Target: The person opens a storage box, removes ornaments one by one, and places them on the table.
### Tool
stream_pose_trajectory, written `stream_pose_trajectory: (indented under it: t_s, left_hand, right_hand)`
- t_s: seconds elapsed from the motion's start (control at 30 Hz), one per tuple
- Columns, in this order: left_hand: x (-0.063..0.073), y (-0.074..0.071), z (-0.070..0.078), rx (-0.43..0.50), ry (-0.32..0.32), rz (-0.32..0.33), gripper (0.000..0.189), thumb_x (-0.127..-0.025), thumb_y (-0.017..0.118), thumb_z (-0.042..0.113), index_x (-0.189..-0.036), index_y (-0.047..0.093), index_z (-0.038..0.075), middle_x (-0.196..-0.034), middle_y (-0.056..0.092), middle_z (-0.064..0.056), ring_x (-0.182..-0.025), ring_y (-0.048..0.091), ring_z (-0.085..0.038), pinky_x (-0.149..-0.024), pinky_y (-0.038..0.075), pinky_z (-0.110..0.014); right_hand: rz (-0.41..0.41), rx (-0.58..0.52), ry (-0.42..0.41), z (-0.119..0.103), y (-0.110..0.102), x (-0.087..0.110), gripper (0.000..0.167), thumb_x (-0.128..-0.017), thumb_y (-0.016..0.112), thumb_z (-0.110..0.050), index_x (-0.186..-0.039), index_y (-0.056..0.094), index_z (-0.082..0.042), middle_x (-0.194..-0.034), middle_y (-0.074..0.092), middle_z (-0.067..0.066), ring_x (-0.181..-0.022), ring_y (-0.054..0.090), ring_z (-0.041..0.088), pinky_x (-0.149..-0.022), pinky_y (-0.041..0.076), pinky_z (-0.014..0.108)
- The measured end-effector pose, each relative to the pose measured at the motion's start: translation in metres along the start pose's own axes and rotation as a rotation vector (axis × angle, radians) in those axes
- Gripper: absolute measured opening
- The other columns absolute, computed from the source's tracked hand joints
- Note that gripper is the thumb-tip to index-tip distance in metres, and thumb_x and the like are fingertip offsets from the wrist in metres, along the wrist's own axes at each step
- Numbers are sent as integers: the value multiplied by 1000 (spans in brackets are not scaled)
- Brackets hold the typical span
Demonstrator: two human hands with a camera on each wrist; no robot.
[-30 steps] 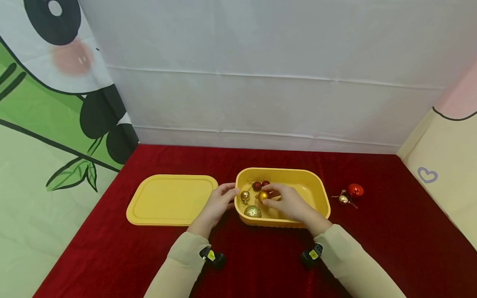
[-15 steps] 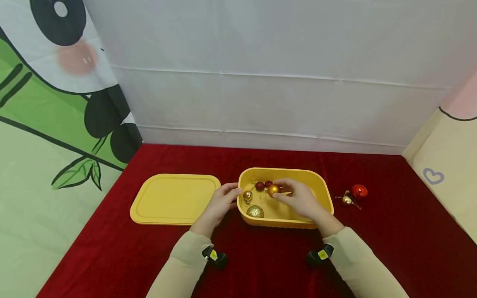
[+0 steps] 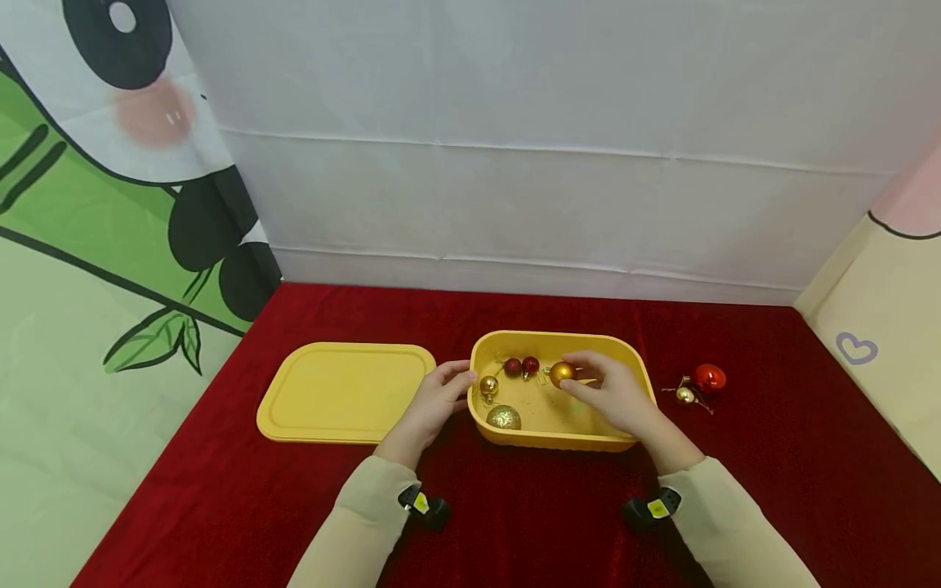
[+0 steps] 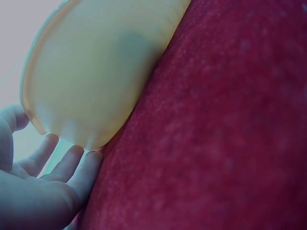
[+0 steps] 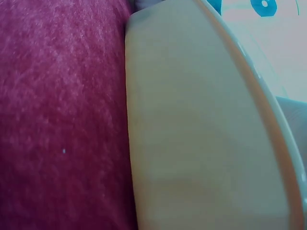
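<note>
My left hand (image 3: 434,400) holds the left end of a yellow plastic box (image 3: 632,351), its thumb at the rim. In the left wrist view, fingertips (image 4: 72,149) rest against the box's outer wall (image 4: 91,81). Over the box's inside, my right hand (image 3: 613,396) pinches a shiny gold Christmas bauble (image 3: 562,374) between thumb and fingers. Two dark red baubles (image 3: 512,367), a small gold bauble (image 3: 488,385) and a glittery gold bauble (image 3: 504,417) lie in the box's left part. The right wrist view shows the box's outer side (image 5: 192,120); the right hand's grip is hidden there.
A yellow lid (image 3: 341,392) lies flat to the left of the box. To the right, a bright red bauble (image 3: 710,377) and a small pale gold bauble (image 3: 685,396) lie on the red cloth (image 3: 529,506). Behind the table hangs a white sheet (image 3: 515,204).
My right hand has carried the gold bauble rightward inside the box, away from the dark red ones. The left hand stays at the box's left end. The head view has shifted slightly.
</note>
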State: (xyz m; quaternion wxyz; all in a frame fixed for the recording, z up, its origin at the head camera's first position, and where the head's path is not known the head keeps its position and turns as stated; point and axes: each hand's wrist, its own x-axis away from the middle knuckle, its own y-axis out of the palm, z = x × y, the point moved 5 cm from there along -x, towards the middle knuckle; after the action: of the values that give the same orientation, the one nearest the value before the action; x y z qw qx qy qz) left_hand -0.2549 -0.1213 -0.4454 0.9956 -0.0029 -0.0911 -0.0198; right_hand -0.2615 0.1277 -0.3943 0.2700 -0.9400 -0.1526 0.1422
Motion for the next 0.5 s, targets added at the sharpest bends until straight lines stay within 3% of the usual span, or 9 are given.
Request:
stream_pose_trajectory:
  t_s: [0.5]
  left_hand:
    - [1,0,1,-5,-5,-1,41,-95,55,23,-131,50,3,-128,53,-18,-110,57,-24,-92,51,-38]
  right_hand:
    - [65,74,4,0,-17,11,38,-87,68,-17,-121,60,-3,-113,65,18,-96,66,31,-80,56,41]
